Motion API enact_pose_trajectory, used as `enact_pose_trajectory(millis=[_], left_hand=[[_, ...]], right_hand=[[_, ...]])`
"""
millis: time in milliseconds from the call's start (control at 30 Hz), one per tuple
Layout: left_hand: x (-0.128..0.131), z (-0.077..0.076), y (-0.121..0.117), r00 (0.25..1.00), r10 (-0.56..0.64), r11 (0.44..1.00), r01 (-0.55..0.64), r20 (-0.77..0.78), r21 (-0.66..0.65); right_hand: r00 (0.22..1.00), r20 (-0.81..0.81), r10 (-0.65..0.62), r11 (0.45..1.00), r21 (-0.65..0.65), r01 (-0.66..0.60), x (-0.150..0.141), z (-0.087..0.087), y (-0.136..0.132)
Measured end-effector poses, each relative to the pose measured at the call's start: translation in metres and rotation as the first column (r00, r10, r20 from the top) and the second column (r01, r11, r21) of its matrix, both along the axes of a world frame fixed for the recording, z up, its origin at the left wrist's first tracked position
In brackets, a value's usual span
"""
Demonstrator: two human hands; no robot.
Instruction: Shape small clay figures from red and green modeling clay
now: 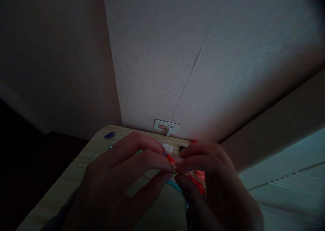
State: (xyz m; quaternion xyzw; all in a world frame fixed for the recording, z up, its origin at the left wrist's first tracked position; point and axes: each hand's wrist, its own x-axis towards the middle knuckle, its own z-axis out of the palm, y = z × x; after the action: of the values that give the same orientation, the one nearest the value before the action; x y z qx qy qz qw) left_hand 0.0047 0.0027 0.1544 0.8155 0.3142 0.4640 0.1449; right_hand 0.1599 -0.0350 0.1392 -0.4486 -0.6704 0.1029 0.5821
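Observation:
Above the wooden table, my left hand (127, 177) and my right hand (215, 177) meet at their fingertips. Thumb and index finger of each hand are pinched together. Between them shows a short bit of a thin green strand (175, 172); the rest of it is hidden by the fingers. Behind and below the hands lie crumpled red pieces (196, 185), a paler red piece (200, 175) and a white piece (168, 147). A blue strip (174, 185) runs under the fingers, partly covered.
The light wooden table (83, 163) stands against a pale wall (162, 65). A wall socket (167, 126) with a plug sits just above its back edge. A small purple piece (109, 135) lies at the far left corner. Pale ribbed fabric (291, 187) is at right. The light is dim.

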Motion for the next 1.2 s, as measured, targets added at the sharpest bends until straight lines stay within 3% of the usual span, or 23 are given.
enact_pose_trajectory(millis=[167, 333, 467, 1200], left_hand=[[0.0000, 0.0012, 0.0004, 1.000, 0.001, 0.999, 0.000, -0.020, 0.037], [0.0007, 0.0029, -0.0020, 1.000, 0.013, 0.999, -0.013, -0.009, 0.039], [0.0021, 0.0036, -0.0010, 1.000, 0.022, 1.000, -0.022, -0.009, 0.015], [0.0029, 0.0032, -0.0004, 0.999, 0.000, 1.000, 0.001, 0.043, -0.009]], right_hand=[[0.998, 0.061, 0.012, 1.000, -0.029, -0.010, 0.0013, 0.0009, -0.0010], [1.000, -0.007, -0.022, 1.000, -0.002, 0.022, -0.0002, 0.0004, -0.0001], [0.999, 0.037, 0.034, 0.999, -0.040, -0.033, 0.0007, 0.0029, 0.0002], [1.000, -0.008, -0.023, 1.000, -0.010, 0.023, -0.0027, -0.0012, -0.0010]])
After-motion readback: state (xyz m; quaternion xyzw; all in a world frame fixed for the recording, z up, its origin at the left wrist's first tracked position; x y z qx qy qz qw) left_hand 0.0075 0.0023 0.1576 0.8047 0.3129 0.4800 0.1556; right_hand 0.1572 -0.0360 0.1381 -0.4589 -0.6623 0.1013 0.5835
